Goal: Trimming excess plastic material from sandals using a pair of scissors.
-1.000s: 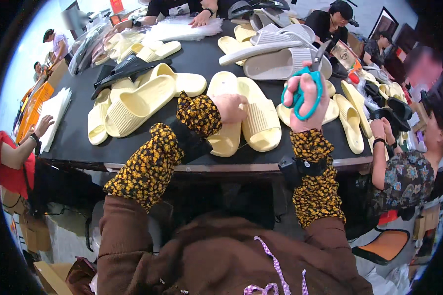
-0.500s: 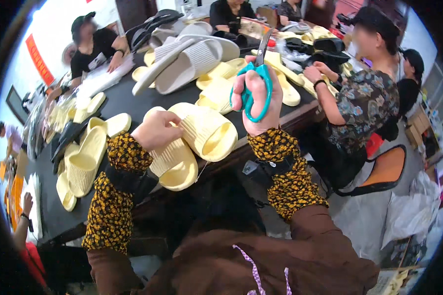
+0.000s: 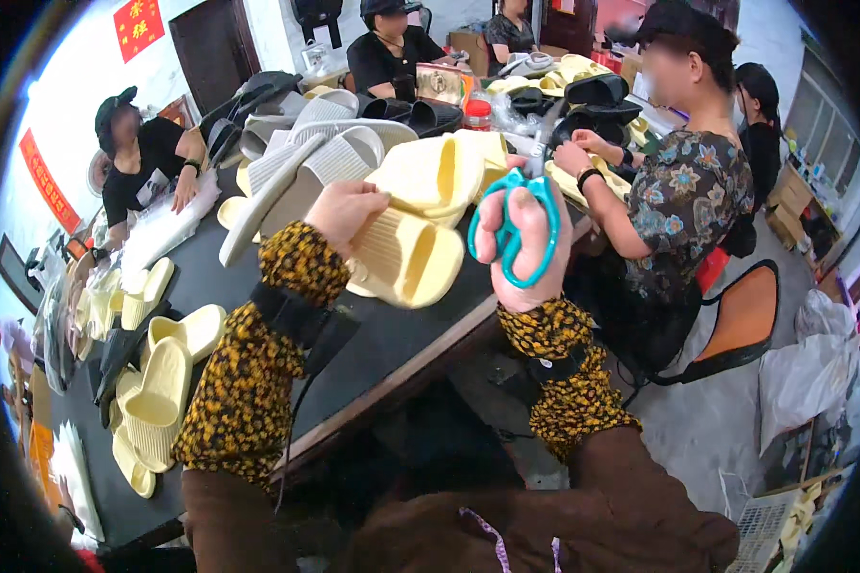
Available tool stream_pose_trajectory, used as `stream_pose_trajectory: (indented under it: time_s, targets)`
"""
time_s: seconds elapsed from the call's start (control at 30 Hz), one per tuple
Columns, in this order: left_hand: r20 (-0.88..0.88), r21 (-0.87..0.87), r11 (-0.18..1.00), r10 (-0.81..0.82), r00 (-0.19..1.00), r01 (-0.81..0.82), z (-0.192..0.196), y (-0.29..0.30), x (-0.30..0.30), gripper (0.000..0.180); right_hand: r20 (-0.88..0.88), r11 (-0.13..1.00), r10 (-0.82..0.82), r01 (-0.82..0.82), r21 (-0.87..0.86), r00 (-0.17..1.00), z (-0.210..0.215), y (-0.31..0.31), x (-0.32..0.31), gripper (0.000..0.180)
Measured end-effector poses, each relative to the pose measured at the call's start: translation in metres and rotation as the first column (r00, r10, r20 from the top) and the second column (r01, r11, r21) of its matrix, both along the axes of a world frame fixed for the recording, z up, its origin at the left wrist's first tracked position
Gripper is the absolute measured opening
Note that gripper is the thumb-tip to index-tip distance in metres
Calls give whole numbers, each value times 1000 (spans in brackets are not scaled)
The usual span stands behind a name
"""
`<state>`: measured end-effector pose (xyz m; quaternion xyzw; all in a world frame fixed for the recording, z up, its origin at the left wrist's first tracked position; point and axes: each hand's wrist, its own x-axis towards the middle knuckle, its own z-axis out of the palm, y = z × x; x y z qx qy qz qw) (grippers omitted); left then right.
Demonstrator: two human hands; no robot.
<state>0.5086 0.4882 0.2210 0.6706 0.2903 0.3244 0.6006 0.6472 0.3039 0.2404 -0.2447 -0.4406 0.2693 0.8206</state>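
Observation:
My left hand (image 3: 347, 216) is closed on the strap edge of a pale yellow slipper (image 3: 413, 256), which is tilted with its open end toward the near right. Just beyond it, against the yellow pile, is another yellow slipper (image 3: 430, 177) with a wide strap. My right hand (image 3: 533, 250) grips teal-handled scissors (image 3: 516, 234), its fingers through the loops and the blades pointing up and away. Grey ribbed slippers (image 3: 330, 162) are heaped beyond my left hand.
More yellow slippers (image 3: 158, 392) lie left on the dark table (image 3: 354, 353). A co-worker in a floral shirt (image 3: 698, 181) handles slippers at the right, near an orange-backed chair (image 3: 736, 320). Another person (image 3: 148, 158) sits far left by clear plastic bags (image 3: 167, 229). A red-lidded jar (image 3: 478, 115) stands farther back.
My left hand has shifted the yellow slippers from the table's near edge up toward the yellow pile. The scissors remain in my right hand. The head view has turned somewhat.

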Motion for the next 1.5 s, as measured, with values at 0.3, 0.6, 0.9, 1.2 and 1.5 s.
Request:
stream_pose_trajectory:
  time_s: [0.3,0.6,0.9,1.2,1.5]
  targets:
    - [-109,162,984,-50,993,67,-20,-4,66,59,53,992,-126,126,2,991,-13,16,20,34]
    - [31,399,908,123,992,-125,-16,-37,-19,38,30,995,-15,18,-100,999,-23,40,-12,33]
    - [-15,612,706,462,887,-357,-17,-188,-193,15,152,966,16,24,-257,988,-30,34,-53,46]
    - [43,-58,320,947,317,-946,-110,-360,-308,16,270,878,436,-340,-337,858,-63,28,-81,42]
    - [-349,-144,76,929,122,-987,-205,-490,-327,14,380,776,617,-452,-441,689,-62,3,-117,47]
